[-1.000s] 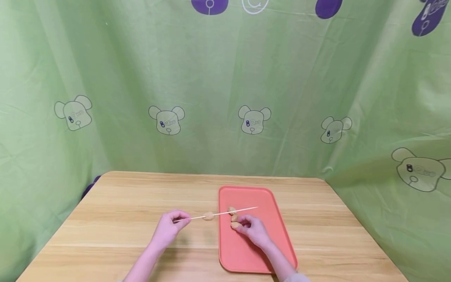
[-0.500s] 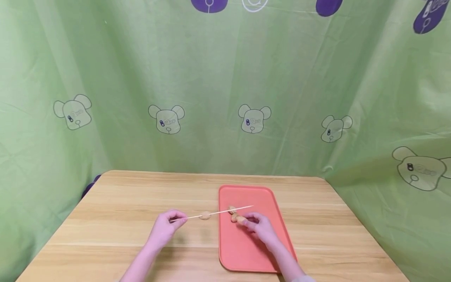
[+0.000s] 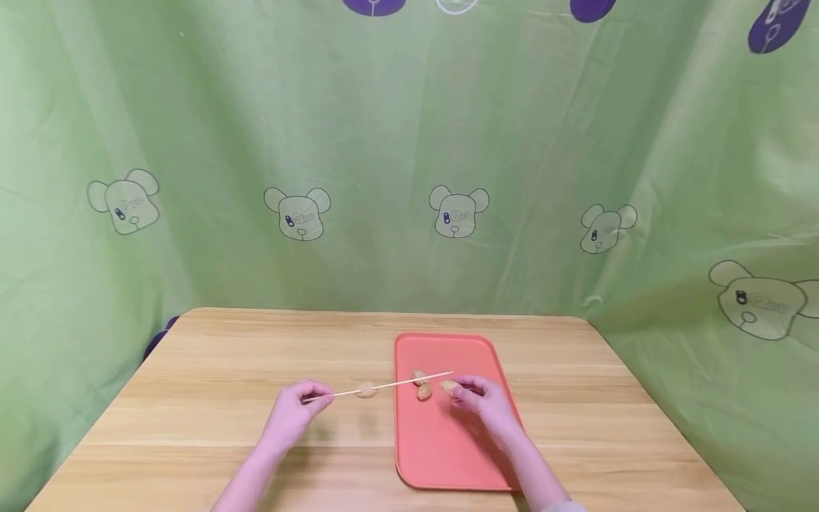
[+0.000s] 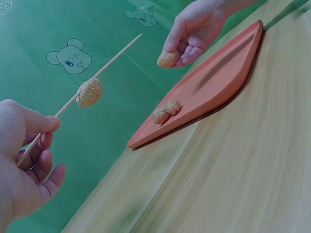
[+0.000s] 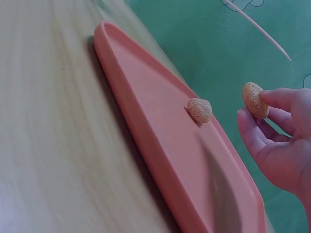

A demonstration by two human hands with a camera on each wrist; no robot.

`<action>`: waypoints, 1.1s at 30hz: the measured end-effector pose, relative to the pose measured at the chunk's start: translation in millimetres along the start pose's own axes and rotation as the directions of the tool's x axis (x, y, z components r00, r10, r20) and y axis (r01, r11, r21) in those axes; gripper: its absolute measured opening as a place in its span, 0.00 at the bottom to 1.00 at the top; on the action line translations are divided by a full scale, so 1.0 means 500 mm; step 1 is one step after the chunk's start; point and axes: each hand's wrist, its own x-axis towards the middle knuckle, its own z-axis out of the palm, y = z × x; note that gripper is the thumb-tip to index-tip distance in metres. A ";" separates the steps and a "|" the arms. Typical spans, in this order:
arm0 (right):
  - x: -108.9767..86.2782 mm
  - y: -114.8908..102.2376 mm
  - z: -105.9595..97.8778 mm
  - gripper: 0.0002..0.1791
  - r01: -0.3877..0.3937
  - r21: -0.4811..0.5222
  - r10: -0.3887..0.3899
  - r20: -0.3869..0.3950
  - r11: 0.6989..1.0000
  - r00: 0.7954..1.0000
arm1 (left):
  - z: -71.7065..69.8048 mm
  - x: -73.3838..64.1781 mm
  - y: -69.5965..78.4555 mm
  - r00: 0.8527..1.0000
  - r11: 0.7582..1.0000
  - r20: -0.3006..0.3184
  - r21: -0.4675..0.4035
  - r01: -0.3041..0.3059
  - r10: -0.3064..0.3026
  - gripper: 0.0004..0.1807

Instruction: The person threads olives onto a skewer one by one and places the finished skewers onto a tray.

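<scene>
My left hand pinches a thin wooden skewer near its left end, above the table. Partway along the skewer sits a tan, wrinkled, ball-shaped food piece, run through by it. The pointed end reaches right, over the tray in the head view. Between thumb and fingers, my right hand pinches another tan food piece, raised above the tray and apart from the skewer tip. Two more such pieces lie together on the pink tray: one food piece touches the other piece.
The tray lies lengthwise on a wood-grain table, right of the middle. A green curtain with printed bear heads surrounds the back and sides. Something purple shows beyond the table's left edge.
My right hand has lifted a food piece from beside the others and moved it right and up. My left hand, with the skewer, has drifted slightly left.
</scene>
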 end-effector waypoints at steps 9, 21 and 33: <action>-0.003 -0.015 -0.007 0.18 0.005 0.106 0.000 -0.043 0.994 0.999 | -0.001 -0.003 -0.006 1.000 1.000 0.004 -0.008 -0.003 0.003 0.02; -0.010 -0.034 -0.010 0.17 0.032 0.176 -0.022 -0.060 0.984 0.998 | -0.009 -0.003 -0.012 1.000 1.000 0.008 0.008 -0.025 0.025 0.02; -0.018 -0.042 -0.011 0.17 0.042 0.172 -0.035 -0.045 0.984 0.998 | -0.006 -0.006 -0.010 0.999 0.999 0.018 0.035 -0.028 0.027 0.02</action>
